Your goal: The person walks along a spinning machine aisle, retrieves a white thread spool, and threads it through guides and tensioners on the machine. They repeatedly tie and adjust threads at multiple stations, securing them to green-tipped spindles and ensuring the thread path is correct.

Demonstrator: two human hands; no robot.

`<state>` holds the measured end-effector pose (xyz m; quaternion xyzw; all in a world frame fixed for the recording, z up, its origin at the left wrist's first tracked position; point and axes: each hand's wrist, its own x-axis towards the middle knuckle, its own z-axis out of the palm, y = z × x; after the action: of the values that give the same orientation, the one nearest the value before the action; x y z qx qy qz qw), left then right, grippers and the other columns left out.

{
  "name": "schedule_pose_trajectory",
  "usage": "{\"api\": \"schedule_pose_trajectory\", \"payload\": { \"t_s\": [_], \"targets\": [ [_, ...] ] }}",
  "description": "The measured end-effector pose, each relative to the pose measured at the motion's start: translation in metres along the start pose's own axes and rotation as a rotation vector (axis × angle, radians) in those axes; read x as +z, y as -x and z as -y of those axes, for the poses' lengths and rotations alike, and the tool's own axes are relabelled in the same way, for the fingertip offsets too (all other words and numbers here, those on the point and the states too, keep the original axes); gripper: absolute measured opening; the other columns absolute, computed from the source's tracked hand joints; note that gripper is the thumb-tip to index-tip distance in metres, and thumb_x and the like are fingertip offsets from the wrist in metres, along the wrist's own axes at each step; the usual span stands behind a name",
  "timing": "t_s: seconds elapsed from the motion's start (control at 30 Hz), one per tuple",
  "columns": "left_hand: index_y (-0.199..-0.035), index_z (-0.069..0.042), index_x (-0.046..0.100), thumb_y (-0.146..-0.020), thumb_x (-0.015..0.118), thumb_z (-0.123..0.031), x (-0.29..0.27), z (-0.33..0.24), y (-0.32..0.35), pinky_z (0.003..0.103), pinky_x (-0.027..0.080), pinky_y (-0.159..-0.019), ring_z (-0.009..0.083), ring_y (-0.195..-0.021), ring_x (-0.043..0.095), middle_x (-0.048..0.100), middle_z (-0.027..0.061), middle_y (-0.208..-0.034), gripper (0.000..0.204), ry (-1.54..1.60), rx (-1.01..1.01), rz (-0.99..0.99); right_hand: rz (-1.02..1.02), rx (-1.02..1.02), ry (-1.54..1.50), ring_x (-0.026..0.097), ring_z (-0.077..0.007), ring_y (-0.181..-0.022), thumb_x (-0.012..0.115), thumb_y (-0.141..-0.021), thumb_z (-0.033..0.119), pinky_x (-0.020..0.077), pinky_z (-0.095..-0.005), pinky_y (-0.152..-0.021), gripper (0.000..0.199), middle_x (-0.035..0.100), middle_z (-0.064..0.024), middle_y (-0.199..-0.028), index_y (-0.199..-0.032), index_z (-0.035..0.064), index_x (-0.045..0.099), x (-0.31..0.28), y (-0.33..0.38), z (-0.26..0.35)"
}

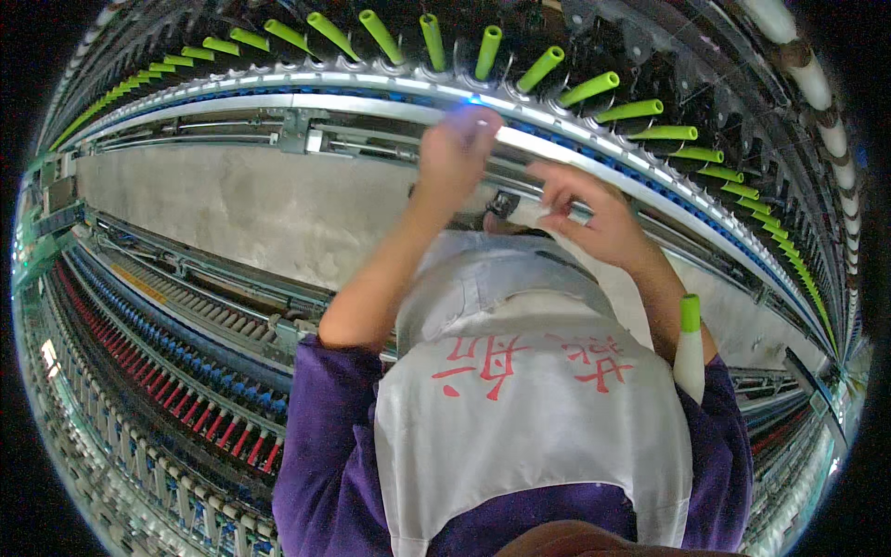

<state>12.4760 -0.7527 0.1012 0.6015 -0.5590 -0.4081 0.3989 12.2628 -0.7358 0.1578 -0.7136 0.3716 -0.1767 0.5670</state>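
Observation:
Blurred by motion, my left hand is raised at the long pale metal rail of a spinning machine. Its fingers look bent, but what they hold, if anything, is smeared. A small blue light glows right at its fingertips. To the right and a little lower, my right hand hovers in front of the rail, fingers half bent, thumb apart from them. I see nothing clearly held in it. Just beyond the rail stands a row of bright green tubes, the nearest ones above my left hand.
A white bobbin with a green top stands beside my right upper arm. My white apron fills the lower middle. Behind me on the left runs another machine with red bobbins. Grey floor lies between the machines.

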Motion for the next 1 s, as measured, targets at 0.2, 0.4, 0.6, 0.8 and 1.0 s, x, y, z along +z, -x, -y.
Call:
{"api": "schedule_pose_trajectory", "payload": {
  "t_s": [0.2,0.4,0.6,0.8,1.0],
  "targets": [
    [-0.095,-0.006,0.063,-0.086,0.061,-0.016,0.000,0.102,-0.029,0.029,0.045,-0.056,0.0165,-0.058,0.056,0.060,0.0100,-0.066,0.014,-0.322,-0.016,-0.021,-0.643,0.206,-0.381,0.052,-0.0102,-0.069,0.049,-0.093,0.018,0.0434,-0.0244,-0.068,0.019,0.058,-0.0019,-0.080,-0.092,0.0025,0.060,-0.048,-0.002,-0.055],
    [-0.104,-0.014,0.062,-0.084,0.052,-0.017,0.009,0.141,-0.068,0.042,0.049,-0.055,0.0346,-0.061,0.061,0.061,0.0157,-0.066,0.022,-0.582,0.260,0.060,-0.983,0.467,-0.902,0.049,-0.0073,-0.070,0.048,-0.094,0.032,0.0407,-0.0213,-0.067,0.031,0.053,0.0036,-0.076,-0.105,0.0048,0.059,-0.041,0.028,-0.148],
    [-0.118,-0.019,0.056,-0.074,0.053,-0.009,0.022,0.153,-0.091,0.044,0.049,-0.047,0.0339,-0.050,0.059,0.056,0.0150,-0.052,0.046,-0.802,0.351,0.043,-1.051,0.574,-0.851,0.049,-0.0089,-0.065,0.047,-0.093,0.033,0.0389,-0.0219,-0.059,0.033,0.053,0.0027,-0.071,-0.103,0.0051,0.063,-0.015,0.033,-0.172],
    [-0.097,-0.019,0.065,-0.076,0.058,-0.015,0.034,0.164,-0.094,0.041,0.047,-0.044,0.0303,-0.045,0.058,0.055,0.0113,-0.050,0.022,-0.677,0.437,-0.106,-1.040,0.560,-0.879,0.049,-0.0076,-0.066,0.050,-0.093,0.031,0.0413,-0.0212,-0.061,0.030,0.053,0.0030,-0.071,-0.100,0.0043,0.063,-0.004,0.035,-0.172],
    [-0.088,-0.014,0.066,-0.081,0.059,-0.017,0.019,0.152,-0.093,0.038,0.048,-0.047,0.0255,-0.049,0.060,0.058,0.0098,-0.055,0.010,-0.684,0.450,-0.067,-1.084,0.451,-0.728,0.049,-0.0110,-0.062,0.049,-0.093,0.031,0.0383,-0.0249,-0.058,0.031,0.053,0.0011,-0.070,-0.095,0.0038,0.063,-0.017,0.027,-0.142]
  ]
}}
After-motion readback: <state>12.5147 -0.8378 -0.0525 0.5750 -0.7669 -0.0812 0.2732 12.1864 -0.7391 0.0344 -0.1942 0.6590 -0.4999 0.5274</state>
